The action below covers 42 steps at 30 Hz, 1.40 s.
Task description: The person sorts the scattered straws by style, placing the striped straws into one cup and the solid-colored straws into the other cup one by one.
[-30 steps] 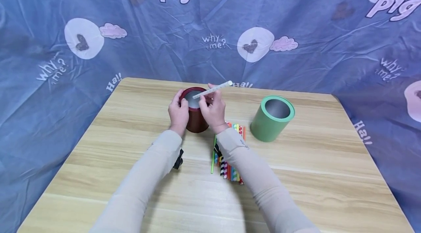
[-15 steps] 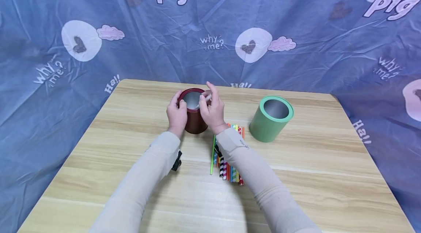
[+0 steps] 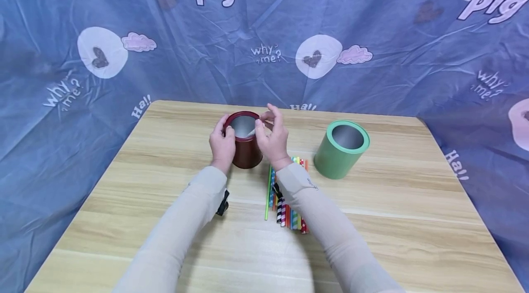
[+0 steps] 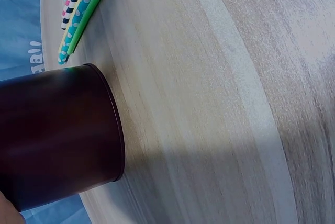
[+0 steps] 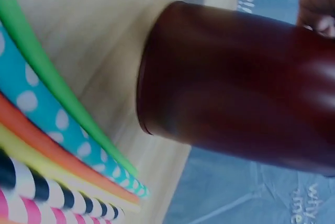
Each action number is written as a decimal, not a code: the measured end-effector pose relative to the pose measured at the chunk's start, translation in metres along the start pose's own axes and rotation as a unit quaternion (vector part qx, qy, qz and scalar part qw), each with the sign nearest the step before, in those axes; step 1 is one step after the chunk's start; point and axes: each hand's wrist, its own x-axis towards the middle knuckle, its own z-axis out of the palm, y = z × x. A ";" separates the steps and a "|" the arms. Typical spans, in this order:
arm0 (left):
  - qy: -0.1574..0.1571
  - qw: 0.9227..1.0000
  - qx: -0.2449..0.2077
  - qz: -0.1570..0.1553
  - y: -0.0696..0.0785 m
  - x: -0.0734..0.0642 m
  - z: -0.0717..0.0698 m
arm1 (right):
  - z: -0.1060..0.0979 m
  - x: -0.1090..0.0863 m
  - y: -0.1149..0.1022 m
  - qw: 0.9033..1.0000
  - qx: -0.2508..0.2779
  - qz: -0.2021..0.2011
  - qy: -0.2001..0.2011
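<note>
In the head view, my left hand [image 3: 223, 146] grips the left side of a dark red can [image 3: 247, 153], thumb at the rim and fingers round the far side. The can stands upright, its grey inside showing. A short piece of a white straw [image 3: 251, 132] shows inside, at the right part of the mouth. My right hand [image 3: 273, 139] is at the can's right rim, index finger raised and thumb apart from it, the thumb tip beside the straw. Both wrist views show the can's dark side wall close up; a fingertip [image 4: 8, 211] touches it in the left wrist view.
A bundle of patterned paper straws [image 3: 295, 219] lies on the wooden table [image 3: 165, 173], partly under the right forearm. A bright green straw [image 3: 267, 196] lies along its left edge. An open green can [image 3: 336, 160] stands to the right. Blue printed cloth [image 3: 186, 54] hangs behind.
The white straw, earlier raised slanting above the red can in the right hand, has gone down into it. The right hand has since shifted slightly right; the left hand stays on the can.
</note>
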 end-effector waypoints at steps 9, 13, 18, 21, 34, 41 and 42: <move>0.000 1.000 -0.003 -0.004 0.000 -0.002 0.000 | -0.031 -0.010 -0.002 0.997 -0.006 0.083 0.008; 0.002 1.000 0.002 -0.001 0.001 -0.001 -0.001 | -0.044 -0.017 -0.003 0.992 -0.025 0.125 -0.009; 0.004 1.000 0.005 0.001 0.003 -0.002 -0.002 | -0.057 -0.023 -0.005 0.983 -0.023 0.179 -0.025; 0.002 1.000 0.004 0.002 0.003 -0.002 -0.002 | -0.064 -0.026 -0.006 0.977 -0.029 0.209 -0.032; 0.000 1.000 0.008 -0.004 0.004 -0.001 -0.003 | -0.095 -0.050 -0.009 0.948 -0.104 0.291 -0.079; -0.001 1.000 0.005 0.001 0.005 -0.001 -0.002 | -0.113 -0.060 -0.009 0.922 -0.140 0.336 -0.130; -0.001 1.000 0.004 0.000 0.005 -0.001 -0.002 | -0.115 -0.061 -0.008 0.917 -0.146 0.345 -0.139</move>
